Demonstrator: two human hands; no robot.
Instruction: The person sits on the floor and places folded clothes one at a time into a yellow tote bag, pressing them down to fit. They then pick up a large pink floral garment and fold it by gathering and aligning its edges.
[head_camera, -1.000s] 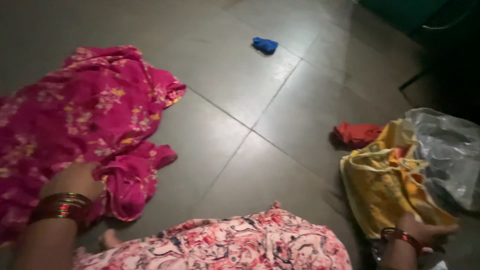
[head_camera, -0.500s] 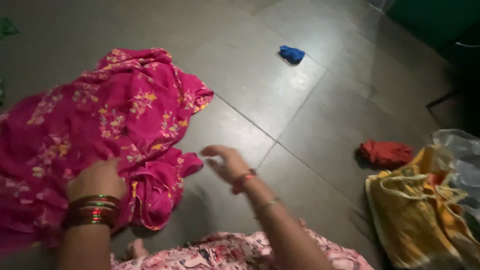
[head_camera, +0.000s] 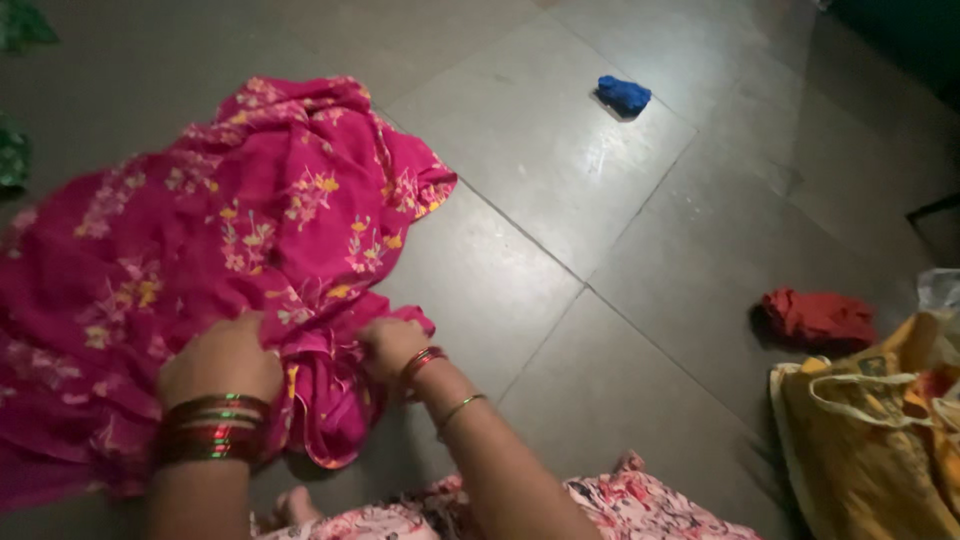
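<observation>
Red cloth (head_camera: 820, 317) beside yellow bag (head_camera: 870, 450)

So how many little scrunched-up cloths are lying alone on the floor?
2. A small crumpled blue cloth lies far off on the grey tiles, and a crumpled red cloth lies beside the yellow fabric bag. More may be hidden outside the view.

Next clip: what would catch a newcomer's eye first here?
The big pink floral cloth spread over the left of the dark tiled floor dominates, with the left hand and right hand both gripping its near edge. Small scraps stand out: a blue cloth far back, a red cloth beside the yellow bag at right.
</observation>
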